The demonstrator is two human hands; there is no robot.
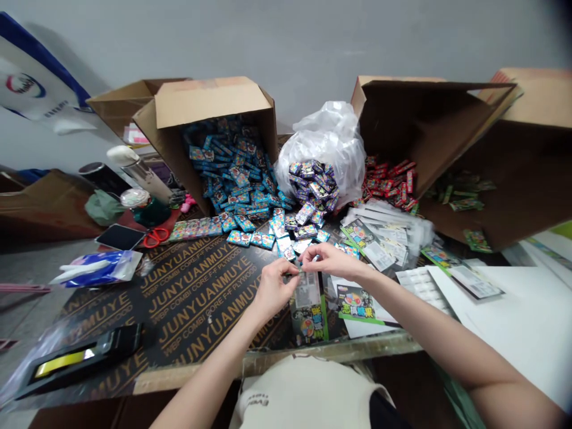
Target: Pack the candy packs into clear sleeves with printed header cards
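My left hand (277, 285) and my right hand (328, 259) meet over the dark plywood board (192, 292), both pinching the top edge of a clear printed packet (308, 307) that hangs down towards me. Its lower part shows a green and black label. Just beyond my fingers lie scattered small blue packs (250, 238) and purple packs (308, 211). A second printed packet (355, 304) lies flat to the right of the held one.
A tipped carton of blue packs (223, 155) stands behind, beside a plastic bag of purple packs (328, 149), and another carton spills red packs (388, 182). A stack of empty packets (384, 238) lies at right. Red scissors (156, 237), a flask (138, 170) and a phone (120, 236) sit at left.
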